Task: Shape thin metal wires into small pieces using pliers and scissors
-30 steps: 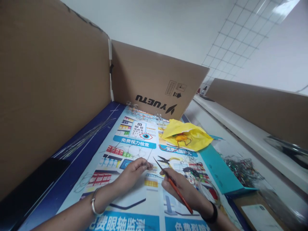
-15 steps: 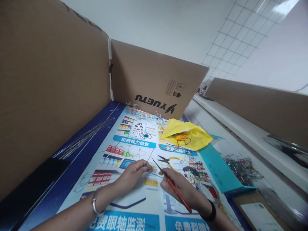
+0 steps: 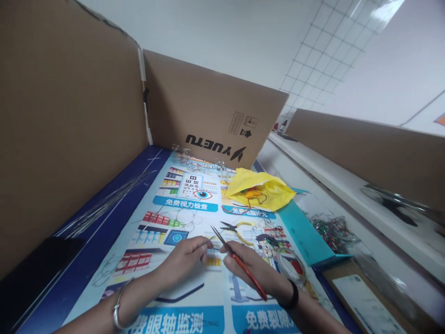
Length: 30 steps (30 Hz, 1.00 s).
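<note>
While the right hand (image 3: 249, 266) is curled around it, a slim, long-nosed metal tool with a glossy red-orange handle (image 3: 245, 272) slants over the middle of the printed paper sheet (image 3: 194, 274), which is white and light blue. Its dark, slender nose narrows to a fine tip that points up and toward the left hand (image 3: 186, 260); the coloured handle runs back across the palm and sticks out below it, its lower end near the wrist, where a black band (image 3: 294, 294) sits. Whether the two halves of the nose touch each other is too fine to tell.

The left hand faces the tool with thumb and forefinger pressed together, pinching a thin grey wire (image 3: 212, 238). Only a short bit of the wire shows clearly past the fingertips, close to the tool's nose but, as far as can be seen, apart from it. A shiny silver bangle (image 3: 117, 310) circles the left wrist.

Just beyond the right hand lie pliers with black metal jaws and curved yellow handles (image 3: 244, 239), their jaws parted. Farther back rests a bright yellow, soft-looking pouch (image 3: 266, 183), its mouth showing orange cord (image 3: 252, 195). On the left, straight silvery wires (image 3: 107, 203) lie bunched along the dark blue tabletop (image 3: 141, 163).
</note>
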{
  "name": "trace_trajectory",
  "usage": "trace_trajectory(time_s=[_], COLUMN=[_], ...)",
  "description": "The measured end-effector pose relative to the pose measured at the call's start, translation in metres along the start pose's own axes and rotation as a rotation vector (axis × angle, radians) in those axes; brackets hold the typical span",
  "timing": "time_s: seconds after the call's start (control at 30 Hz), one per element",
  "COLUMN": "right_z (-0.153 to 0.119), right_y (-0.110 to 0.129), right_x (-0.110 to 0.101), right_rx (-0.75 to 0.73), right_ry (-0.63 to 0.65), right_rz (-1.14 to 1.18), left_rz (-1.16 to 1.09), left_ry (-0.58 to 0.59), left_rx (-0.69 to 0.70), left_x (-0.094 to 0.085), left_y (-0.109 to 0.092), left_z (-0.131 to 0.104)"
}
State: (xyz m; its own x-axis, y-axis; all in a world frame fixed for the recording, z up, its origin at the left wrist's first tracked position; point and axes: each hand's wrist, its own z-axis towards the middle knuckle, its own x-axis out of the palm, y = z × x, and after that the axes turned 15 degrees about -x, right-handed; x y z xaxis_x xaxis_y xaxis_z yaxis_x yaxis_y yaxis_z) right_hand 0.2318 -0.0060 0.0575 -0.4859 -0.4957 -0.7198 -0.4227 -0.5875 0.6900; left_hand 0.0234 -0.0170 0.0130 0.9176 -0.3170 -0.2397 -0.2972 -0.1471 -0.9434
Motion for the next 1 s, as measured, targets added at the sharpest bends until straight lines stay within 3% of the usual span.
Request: trace_trajectory(time_s=[0.53,0.9,1.0], right_z=[0.0039,0.0051,0.0086], right_y=[-0.0021,-0.0005,0.0007], right_x=[0.007,0.007,0.0061], right_rx=[-0.012,0.042,0.126], right_ry=[0.047,0.055,0.06], right_rz=[0.072,0.136,0.221], left_rz=[0.021,0.004,-0.013], left_ry=[0.071,0.095,0.101], left_rx=[-0.044,-0.073,-0.072], left_x=[0.0048,0.0061,0.0063], left_y=[0.0019,0.0043,0.0047], left_z=[0.0008,0.0005,0.0027])
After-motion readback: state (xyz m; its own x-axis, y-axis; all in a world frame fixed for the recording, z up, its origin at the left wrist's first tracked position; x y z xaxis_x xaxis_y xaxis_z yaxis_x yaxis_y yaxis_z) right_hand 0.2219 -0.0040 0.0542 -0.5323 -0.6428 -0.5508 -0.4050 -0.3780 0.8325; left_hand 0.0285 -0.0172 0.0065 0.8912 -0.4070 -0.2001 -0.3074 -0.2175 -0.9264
